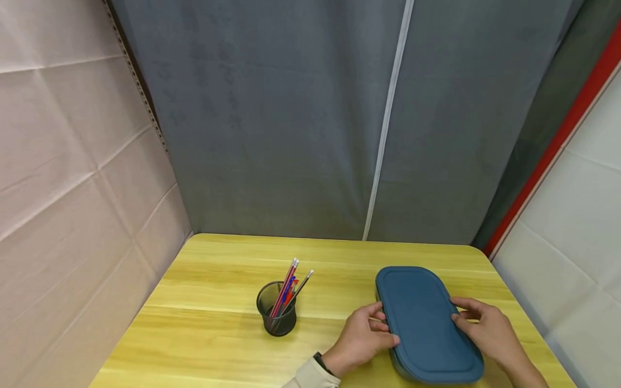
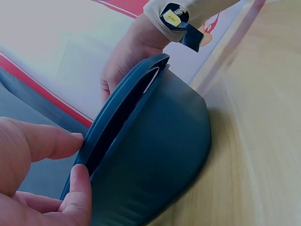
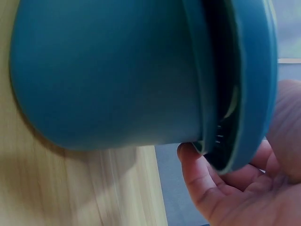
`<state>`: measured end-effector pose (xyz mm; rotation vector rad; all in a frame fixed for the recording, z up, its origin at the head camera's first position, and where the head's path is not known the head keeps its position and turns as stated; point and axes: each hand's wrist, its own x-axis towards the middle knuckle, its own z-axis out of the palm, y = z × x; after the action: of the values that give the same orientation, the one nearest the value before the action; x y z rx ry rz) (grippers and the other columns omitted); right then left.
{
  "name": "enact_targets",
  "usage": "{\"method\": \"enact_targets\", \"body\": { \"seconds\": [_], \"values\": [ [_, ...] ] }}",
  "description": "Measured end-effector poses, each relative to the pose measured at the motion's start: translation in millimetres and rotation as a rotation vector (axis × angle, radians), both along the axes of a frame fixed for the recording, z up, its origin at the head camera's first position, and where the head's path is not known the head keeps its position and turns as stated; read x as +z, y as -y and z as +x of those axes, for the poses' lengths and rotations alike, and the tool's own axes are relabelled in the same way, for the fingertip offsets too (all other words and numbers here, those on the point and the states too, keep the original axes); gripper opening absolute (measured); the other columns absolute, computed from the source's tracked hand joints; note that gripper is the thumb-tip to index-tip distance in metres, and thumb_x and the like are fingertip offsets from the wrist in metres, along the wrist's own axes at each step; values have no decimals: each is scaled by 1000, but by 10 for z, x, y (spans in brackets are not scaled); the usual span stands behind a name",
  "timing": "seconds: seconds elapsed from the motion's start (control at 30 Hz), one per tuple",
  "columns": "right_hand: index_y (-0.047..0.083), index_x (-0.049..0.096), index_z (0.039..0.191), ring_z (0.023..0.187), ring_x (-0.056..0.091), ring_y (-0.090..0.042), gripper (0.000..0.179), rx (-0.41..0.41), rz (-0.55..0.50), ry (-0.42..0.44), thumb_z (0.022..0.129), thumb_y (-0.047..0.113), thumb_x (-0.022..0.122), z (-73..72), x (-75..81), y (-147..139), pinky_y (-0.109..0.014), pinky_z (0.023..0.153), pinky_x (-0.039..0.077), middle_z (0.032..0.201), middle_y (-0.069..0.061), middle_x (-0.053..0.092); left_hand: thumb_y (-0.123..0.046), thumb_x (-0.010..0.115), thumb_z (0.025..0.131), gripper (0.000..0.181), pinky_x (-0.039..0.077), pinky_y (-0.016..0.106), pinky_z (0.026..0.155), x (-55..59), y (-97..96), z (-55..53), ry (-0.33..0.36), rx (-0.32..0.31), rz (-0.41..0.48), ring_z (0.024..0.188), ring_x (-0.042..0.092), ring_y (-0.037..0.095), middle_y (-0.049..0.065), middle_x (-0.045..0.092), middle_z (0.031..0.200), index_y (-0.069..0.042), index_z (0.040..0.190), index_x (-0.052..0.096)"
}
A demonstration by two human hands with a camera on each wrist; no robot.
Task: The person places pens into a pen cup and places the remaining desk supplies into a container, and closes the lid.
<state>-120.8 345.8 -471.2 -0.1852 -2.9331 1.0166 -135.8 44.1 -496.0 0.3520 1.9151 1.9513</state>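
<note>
A blue lidded container stands at the right of the table. Its lid (image 1: pixel 429 318) is a rounded rectangle, and its body (image 2: pixel 160 136) shows best in the wrist views. A dark gap runs between lid and body there, so the lid sits slightly raised. My left hand (image 1: pixel 361 334) pinches the lid's left edge, thumb on top and fingers at the rim. On the opposite long edge, my right hand (image 1: pixel 492 328) grips the lid; in the right wrist view one fingertip (image 3: pixel 188 153) reaches under the rim. What the container holds is hidden.
Left of the container, a black mesh pen cup (image 1: pixel 276 318) holds several pencils and pens (image 1: pixel 288 293). The yellow wooden table (image 1: pixel 204 323) ends against a grey curtain (image 1: pixel 281 134) at the back. Pale cloth walls (image 1: pixel 73 188) stand at both sides.
</note>
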Motion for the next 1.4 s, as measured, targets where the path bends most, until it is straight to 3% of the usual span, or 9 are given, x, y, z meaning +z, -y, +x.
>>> {"method": "enact_targets", "body": {
  "seconds": [0.2, 0.63, 1.1, 1.4],
  "values": [
    [1, 67, 140, 104, 74, -29, 47, 4, -6, 24, 99, 23, 73, -11, -4, -5, -26, 69, 57, 107, -9, 79, -1, 85, 83, 80, 54, 20, 76, -52, 7, -26, 6, 2, 3, 98, 61, 13, 1, 59, 115, 0, 155, 50],
    [2, 70, 136, 99, 73, -24, 41, 8, -2, -27, 98, 18, 73, -23, -43, 15, -23, 67, 56, 125, -21, 75, 1, 84, 83, 78, 53, 20, 75, -94, 8, -53, 24, 17, 19, 98, 60, 14, 3, 59, 113, 0, 154, 51],
    [2, 70, 136, 97, 72, -22, 42, -9, -6, -23, 99, 20, 73, -39, -71, 29, -23, 67, 55, 117, -17, 78, 1, 83, 85, 78, 53, 20, 77, -121, 10, -72, 39, 15, 32, 98, 60, 14, 3, 59, 114, 3, 155, 49],
    [3, 67, 142, 101, 74, -25, 47, -19, -16, -4, 101, 27, 73, -24, -126, 5, -23, 68, 57, 133, -26, 70, 1, 82, 87, 77, 52, 18, 74, -145, -2, -48, 34, 8, 32, 98, 61, 13, 2, 59, 115, 3, 156, 47]
  ]
}}
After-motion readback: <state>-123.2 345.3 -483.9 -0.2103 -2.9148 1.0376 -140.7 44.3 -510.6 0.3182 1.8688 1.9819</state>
